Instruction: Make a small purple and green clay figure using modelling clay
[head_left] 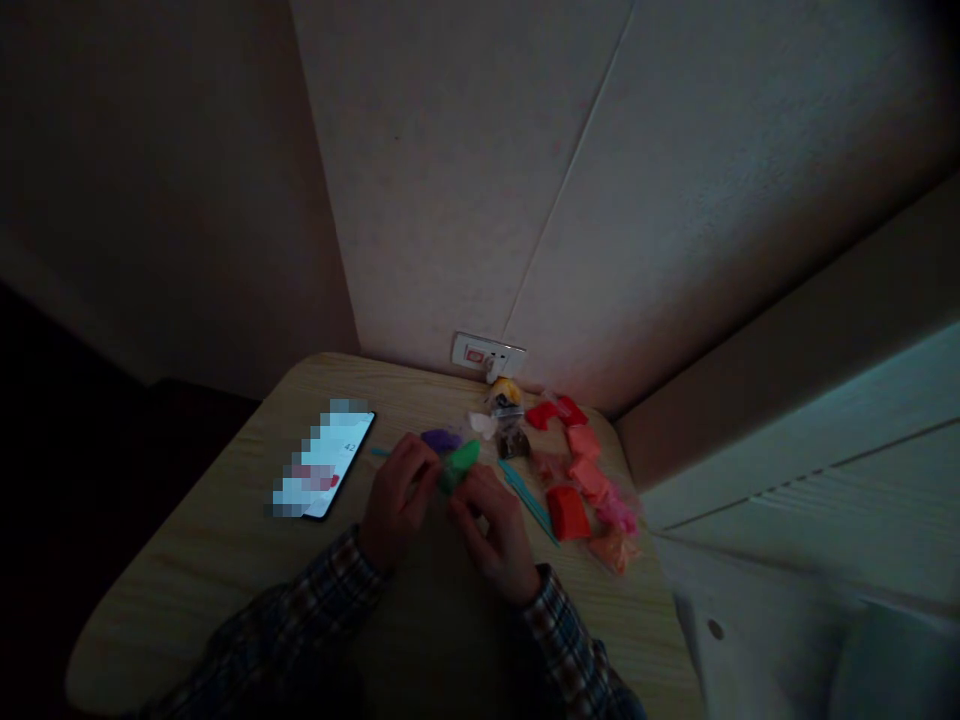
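A green packet of what looks like modelling clay [463,459] is held up between my two hands above the table. My left hand [399,497] pinches at its left side, fingers bent. On the other side my right hand [491,527] is closed at the packet's lower edge, thumb and fingers curled together. Some of the packet's lower part is dark and partly covered by fingers. Just behind it lie a purple packet [441,440] and a white piece [481,425]. Turquoise thin tools [529,502] rest right of my right hand.
A lit phone [330,470] lies at the left of the wooden table [187,570]. Red [568,513], coral [589,480] and pink packets [619,512] cluster on the right. Yellow [505,392] and dark packets [514,443] lie near the wall socket [488,354].
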